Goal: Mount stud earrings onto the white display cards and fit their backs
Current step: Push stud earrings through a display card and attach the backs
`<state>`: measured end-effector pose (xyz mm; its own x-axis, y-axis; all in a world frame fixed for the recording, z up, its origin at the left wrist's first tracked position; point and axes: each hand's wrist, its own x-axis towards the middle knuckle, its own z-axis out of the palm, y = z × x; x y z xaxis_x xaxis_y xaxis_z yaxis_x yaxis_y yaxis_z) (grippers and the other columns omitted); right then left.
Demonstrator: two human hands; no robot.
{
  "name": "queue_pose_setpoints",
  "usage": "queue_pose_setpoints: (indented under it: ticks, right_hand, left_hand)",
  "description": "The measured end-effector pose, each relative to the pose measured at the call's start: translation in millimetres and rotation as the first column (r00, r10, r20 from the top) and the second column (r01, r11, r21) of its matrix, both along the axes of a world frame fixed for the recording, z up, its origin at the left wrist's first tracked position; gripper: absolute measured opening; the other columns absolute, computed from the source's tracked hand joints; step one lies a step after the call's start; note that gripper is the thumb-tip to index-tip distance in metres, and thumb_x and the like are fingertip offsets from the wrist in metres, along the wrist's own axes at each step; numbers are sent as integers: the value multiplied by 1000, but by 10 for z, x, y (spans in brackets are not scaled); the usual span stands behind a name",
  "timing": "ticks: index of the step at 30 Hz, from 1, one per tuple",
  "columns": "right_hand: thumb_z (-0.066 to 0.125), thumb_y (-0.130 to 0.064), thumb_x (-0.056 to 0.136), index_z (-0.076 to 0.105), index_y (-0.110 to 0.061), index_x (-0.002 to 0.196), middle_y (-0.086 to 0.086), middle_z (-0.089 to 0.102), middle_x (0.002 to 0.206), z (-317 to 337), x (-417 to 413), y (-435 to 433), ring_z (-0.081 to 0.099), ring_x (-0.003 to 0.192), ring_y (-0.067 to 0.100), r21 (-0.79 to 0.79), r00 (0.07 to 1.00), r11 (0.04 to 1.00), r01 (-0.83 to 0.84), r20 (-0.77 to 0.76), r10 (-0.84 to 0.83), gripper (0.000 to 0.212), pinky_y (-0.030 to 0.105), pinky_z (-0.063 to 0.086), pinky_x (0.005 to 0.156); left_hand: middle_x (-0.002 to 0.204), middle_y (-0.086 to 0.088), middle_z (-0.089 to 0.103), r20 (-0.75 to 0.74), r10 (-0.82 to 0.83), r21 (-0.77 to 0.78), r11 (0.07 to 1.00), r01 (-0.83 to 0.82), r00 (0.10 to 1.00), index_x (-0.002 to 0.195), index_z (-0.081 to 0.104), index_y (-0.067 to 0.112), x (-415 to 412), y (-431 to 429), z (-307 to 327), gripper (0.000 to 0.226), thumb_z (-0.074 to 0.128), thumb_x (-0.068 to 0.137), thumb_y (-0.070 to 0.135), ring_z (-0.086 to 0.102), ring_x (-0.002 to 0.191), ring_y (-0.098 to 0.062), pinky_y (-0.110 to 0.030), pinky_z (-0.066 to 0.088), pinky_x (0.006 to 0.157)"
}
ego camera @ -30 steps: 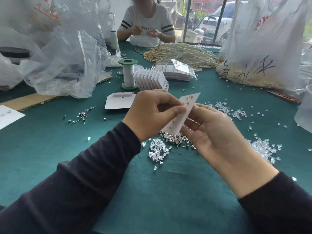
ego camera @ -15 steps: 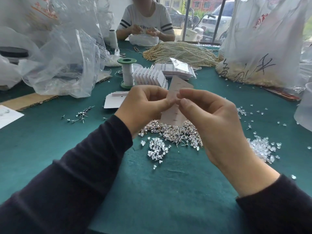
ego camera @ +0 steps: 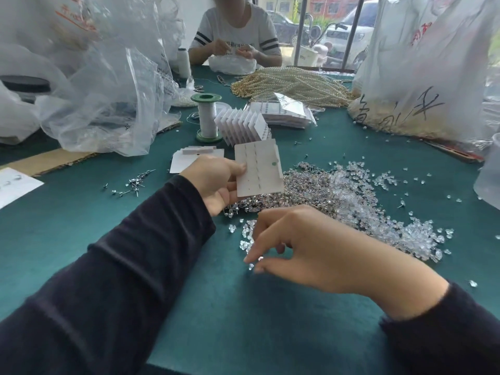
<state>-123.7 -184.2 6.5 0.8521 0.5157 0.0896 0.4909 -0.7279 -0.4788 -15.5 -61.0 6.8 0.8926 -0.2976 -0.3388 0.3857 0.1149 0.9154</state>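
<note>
Clear back: lies on the green cloth, lower centre of the frame.
Right hand: thumb and forefinger are narrowed to the back; I cannot tell whether it is truly pinched.
Left hand: pinches the left edge of the white card.
Card axis: near upright, post rows running top to bottom.
Key relation: the card lies straight up-frame from the right hand's pinch, so the back likely travels upward.

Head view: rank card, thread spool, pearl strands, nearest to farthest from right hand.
1. Card, just beyond the right hand, gripped by the left hand.
2. Thread spool, farther back, leftward.
3. Pearl strands, farthest back, straight ahead.
</note>
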Motion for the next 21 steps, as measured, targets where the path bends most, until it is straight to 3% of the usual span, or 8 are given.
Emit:
queue_pose_setpoints:
  ticks: [7,10,14,18,21]
  right_hand:
    - [62,-12,81,69,-14,83,-6,59,82,-2,-18,74,41,65,-2,-101,998,994,-45,41,49,8,0,28,68]
    - [57,-10,79,65,-11,79,-3,61,79,-5,-24,79,47,69,6,-103,995,994,-20,98,30,7,9,32,67]
    - [62,-5,74,63,-12,72,-18,48,59,18,-6,20,45,53,-2,161,958,978,129,233,-164,7,8,35,58]
    - [66,-4,75,68,-11,74,-5,64,63,62,65,-94,57,56,8,476,864,830,289,244,-441,7,23,50,57]
    - [67,-4,76,69,-11,76,-2,68,67,58,123,-158,62,58,12,586,805,727,357,201,-558,8,23,51,57]
  left_hand:
    - [68,-8,67,-8,-24,34,999,25,1000,86,58,5,0,23,17,9,49,89,4,65,58,-16,-25,56,49]
    - [54,-5,67,-5,-14,21,1000,14,1000,84,58,4,-7,16,16,10,50,88,3,65,48,-13,-25,56,48]
    - [52,-4,67,15,-2,5,1000,2,1000,83,59,3,-36,-1,18,9,51,88,2,64,46,-12,-23,54,45]
    - [58,-6,69,98,-34,41,999,30,995,94,60,-1,-84,-22,20,10,56,85,2,66,49,-13,-22,52,43]
    - [67,-11,70,150,-68,92,994,55,986,95,60,-5,-131,-57,12,15,61,82,1,67,53,-16,-24,53,46]
